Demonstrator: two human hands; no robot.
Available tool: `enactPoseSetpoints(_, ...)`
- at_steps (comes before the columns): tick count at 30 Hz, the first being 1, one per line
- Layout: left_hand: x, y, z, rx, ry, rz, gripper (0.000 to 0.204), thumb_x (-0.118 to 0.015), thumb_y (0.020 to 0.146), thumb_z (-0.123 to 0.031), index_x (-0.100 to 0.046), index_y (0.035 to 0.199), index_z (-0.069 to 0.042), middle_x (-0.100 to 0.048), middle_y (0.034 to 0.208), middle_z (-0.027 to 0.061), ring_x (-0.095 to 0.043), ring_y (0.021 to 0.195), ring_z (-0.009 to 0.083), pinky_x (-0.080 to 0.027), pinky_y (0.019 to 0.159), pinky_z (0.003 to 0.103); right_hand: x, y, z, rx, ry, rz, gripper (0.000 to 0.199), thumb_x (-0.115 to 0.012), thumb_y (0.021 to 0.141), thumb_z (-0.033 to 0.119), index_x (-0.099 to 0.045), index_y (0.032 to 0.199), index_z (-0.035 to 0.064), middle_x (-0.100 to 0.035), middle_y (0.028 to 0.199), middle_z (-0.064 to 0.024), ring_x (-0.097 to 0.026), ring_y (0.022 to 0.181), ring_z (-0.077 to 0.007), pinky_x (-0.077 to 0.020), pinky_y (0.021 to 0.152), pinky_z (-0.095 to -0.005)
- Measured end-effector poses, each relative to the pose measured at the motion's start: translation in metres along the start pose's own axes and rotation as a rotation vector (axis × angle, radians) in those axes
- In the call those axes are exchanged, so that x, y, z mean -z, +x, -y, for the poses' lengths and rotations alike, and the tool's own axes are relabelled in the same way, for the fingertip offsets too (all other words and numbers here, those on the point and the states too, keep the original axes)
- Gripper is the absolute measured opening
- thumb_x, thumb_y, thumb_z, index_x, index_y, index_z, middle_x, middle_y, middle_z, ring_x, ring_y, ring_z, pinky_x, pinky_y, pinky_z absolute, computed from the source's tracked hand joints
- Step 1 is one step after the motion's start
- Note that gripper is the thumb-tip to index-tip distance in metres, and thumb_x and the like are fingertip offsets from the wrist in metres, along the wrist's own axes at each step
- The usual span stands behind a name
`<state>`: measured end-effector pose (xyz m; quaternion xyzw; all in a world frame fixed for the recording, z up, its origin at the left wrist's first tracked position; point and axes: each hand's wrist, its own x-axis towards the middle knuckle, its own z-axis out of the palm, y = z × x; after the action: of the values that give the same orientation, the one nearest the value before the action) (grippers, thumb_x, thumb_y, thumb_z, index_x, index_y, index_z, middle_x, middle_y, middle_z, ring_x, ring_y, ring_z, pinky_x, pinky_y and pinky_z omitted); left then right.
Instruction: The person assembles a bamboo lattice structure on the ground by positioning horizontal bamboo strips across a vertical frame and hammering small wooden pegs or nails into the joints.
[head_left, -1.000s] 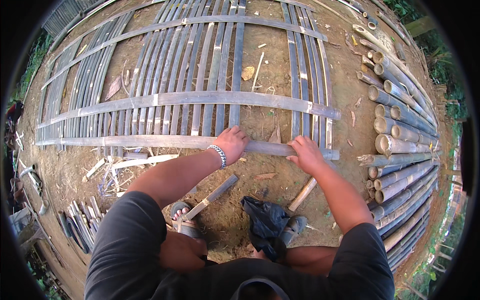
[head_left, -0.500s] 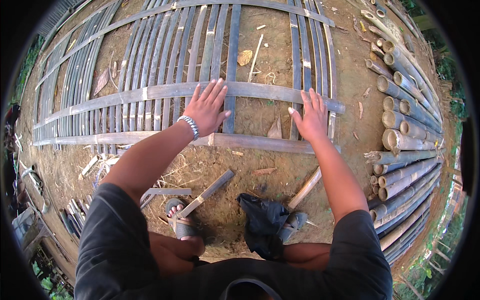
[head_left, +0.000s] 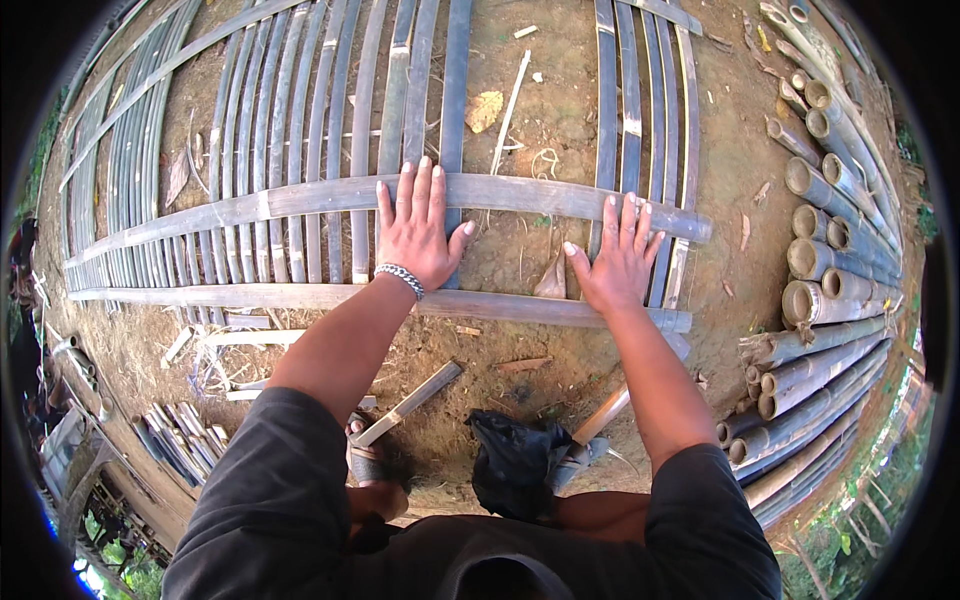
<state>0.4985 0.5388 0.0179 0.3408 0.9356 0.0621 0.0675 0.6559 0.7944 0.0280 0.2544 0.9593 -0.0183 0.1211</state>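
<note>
Both grips spread flat: left hand (head_left: 418,232) & right hand (head_left: 618,262) pressing on bamboo crosspiece (head_left: 300,200).

- I am seeing the left hand (head_left: 418,228) lying flat, fingers spread, on the upper bamboo crosspiece (head_left: 300,198).
- The right hand (head_left: 618,258) is pressing flat just below that crosspiece's right end.
- Round bamboo poles (head_left: 830,270) are lying stacked at the right.

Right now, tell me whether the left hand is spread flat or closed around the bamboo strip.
Spread flat: the left hand lies palm down, fingers extended across the horizontal bamboo strip.
</note>
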Motion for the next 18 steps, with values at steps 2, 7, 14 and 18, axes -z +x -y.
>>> enactPoseSetpoints(2,0.000,0.005,0.000,-0.011,-0.022,-0.029,0.087,-0.051,0.101,-0.053,-0.023,0.162,0.001,-0.021,0.170,0.0199,-0.015,0.159,0.0391,-0.006,0.127,0.063,0.002,0.002,-0.001,-0.006,-0.009,0.016,0.099,-0.053,0.093,0.073,-0.021,0.167,0.0168,-0.008,0.175,-0.0096,0.000,0.161,-0.0354,-0.0002,0.126,-0.0651)
enactPoseSetpoints(7,0.006,0.007,0.001,0.004,-0.001,-0.010,0.087,-0.052,0.100,-0.052,-0.023,0.162,0.001,-0.022,0.170,0.0193,-0.014,0.159,0.0390,-0.007,0.127,0.062,0.004,0.002,-0.001,0.002,-0.002,0.013,0.098,-0.049,0.095,0.075,-0.020,0.168,0.0169,-0.006,0.176,-0.0092,0.001,0.161,-0.0349,0.0003,0.126,-0.0649)
enactPoseSetpoints(14,0.007,0.024,0.008,0.006,-0.003,-0.135,0.083,-0.067,0.091,-0.058,-0.045,0.152,-0.006,-0.049,0.148,0.0160,-0.035,0.148,0.0358,-0.014,0.125,0.060,0.010,0.007,0.002,0.000,0.052,0.011,0.088,-0.040,0.100,0.072,-0.015,0.169,0.0228,-0.002,0.176,-0.0073,0.004,0.162,-0.0325,0.0012,0.127,-0.0632)
enactPoseSetpoints(18,0.008,0.044,0.015,-0.145,-0.083,-0.303,0.067,-0.088,0.072,-0.055,-0.069,0.123,-0.016,-0.060,0.114,0.0069,-0.053,0.116,0.0310,-0.034,0.111,0.050,0.007,0.003,-0.007,0.014,0.113,-0.045,0.085,-0.042,0.102,0.068,-0.017,0.168,0.0214,-0.004,0.176,-0.0091,0.002,0.162,-0.0337,-0.0003,0.127,-0.0629)
